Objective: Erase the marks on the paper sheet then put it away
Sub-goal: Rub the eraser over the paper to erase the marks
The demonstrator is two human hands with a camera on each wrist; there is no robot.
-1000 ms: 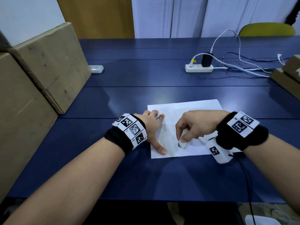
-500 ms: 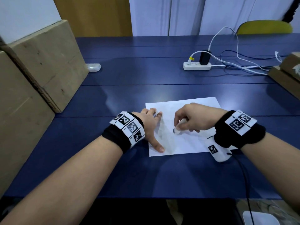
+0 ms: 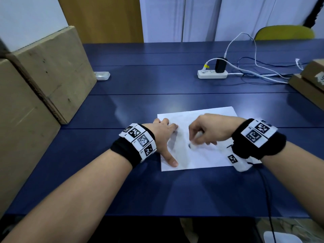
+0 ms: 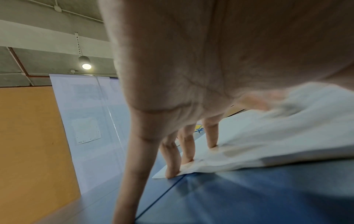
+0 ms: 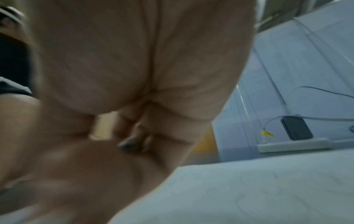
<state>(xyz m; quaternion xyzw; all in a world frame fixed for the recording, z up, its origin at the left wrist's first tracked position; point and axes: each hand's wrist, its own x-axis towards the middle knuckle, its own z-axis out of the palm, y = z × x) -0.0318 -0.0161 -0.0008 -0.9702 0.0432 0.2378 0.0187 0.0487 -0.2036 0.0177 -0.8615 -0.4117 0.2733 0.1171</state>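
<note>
Left hand (image 3: pixel 162 137) flat on paper sheet (image 3: pixel 206 155), right hand (image 3: pixel 208 130) pinching probably eraser (image 3: pixel 193 146)

I can read no text; the wristbands (image 3: pixel 138 141) carry only square coded markers, their tiny characters too small to make out.
</note>
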